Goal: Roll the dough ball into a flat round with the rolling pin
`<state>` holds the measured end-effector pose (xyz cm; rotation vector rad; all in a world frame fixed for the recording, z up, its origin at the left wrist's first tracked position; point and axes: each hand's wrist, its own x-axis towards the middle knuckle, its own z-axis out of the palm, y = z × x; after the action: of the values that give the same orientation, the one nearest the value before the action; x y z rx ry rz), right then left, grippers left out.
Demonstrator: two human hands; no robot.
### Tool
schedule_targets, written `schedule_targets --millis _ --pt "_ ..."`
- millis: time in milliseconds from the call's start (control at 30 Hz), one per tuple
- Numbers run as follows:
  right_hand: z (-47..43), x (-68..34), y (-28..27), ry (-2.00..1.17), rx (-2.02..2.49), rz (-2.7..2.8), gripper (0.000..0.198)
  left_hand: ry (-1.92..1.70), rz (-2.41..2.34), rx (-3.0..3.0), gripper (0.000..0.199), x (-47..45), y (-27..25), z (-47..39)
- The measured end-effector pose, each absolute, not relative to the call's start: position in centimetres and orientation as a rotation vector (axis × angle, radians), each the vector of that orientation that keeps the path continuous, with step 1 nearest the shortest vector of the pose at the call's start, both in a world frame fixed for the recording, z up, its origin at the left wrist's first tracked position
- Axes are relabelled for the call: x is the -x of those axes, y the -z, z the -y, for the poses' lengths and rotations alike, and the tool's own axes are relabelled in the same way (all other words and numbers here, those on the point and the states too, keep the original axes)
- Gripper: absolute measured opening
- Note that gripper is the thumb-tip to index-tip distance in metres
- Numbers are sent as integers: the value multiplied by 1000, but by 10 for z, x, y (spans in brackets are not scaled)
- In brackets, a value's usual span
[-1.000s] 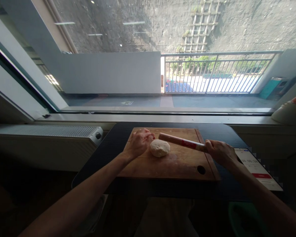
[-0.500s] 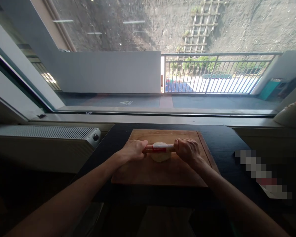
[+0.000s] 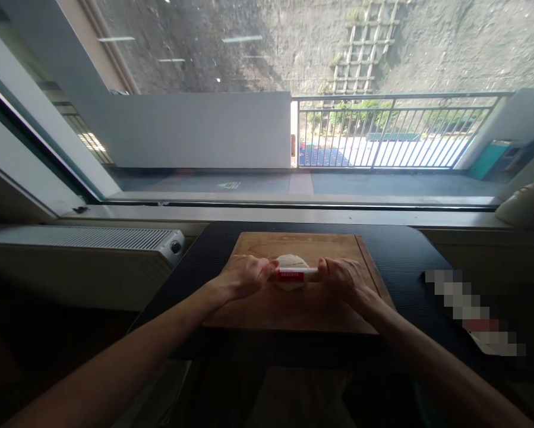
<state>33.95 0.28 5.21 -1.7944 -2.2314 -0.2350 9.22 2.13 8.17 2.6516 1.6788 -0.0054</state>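
Note:
A wooden rolling pin (image 3: 293,274) with a red and white label lies across a flat round of pale dough (image 3: 291,260). My left hand (image 3: 251,274) is wrapped round the pin's left end, and my right hand (image 3: 341,276) grips its right end. Both hands are closed, with the label showing between them. Dough shows on the far side of the pin and a little on the near side. Beneath it all is a wooden cutting board (image 3: 293,315) with a groove along its right side.
The board rests on a dark table (image 3: 395,249) against a window sill (image 3: 293,214). To the left stands a white radiator (image 3: 84,255). A blurred-out item (image 3: 476,315) lies at the table's right edge, and a pale rounded object (image 3: 525,205) sits on the sill.
Both hands have drawn the rolling pin slightly toward me and a bit to the right over the dough. More of the dough's far part now shows beyond the pin.

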Motion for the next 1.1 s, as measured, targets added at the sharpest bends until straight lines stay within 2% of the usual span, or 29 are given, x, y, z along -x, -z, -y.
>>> schedule_targets --millis 133,233,433,600,733,867,1100 --pt "-8 -335 -62 236 1794 2215 51 -77 -1911 -2584 61 -96 -76 -32" --pt "-10 -331 -57 282 1804 2135 48 -138 -2050 -2582 59 -100 -70 -32" --pt "-25 -333 -61 176 1856 2197 53 -90 -2018 -2540 58 -104 -81 -38" --pt "-30 -332 -61 296 1822 2130 50 -206 -2082 -2555 60 -105 -71 -45" --pt "-36 -333 -65 172 1862 2196 53 -113 -2001 -2605 61 -102 -76 -55" --pt "-44 -329 -72 240 1811 2167 54 -139 -2073 -2559 63 -100 -79 -64" --pt "-55 -325 -55 182 1885 2168 50 -95 -2029 -2531 60 -99 -74 -69"
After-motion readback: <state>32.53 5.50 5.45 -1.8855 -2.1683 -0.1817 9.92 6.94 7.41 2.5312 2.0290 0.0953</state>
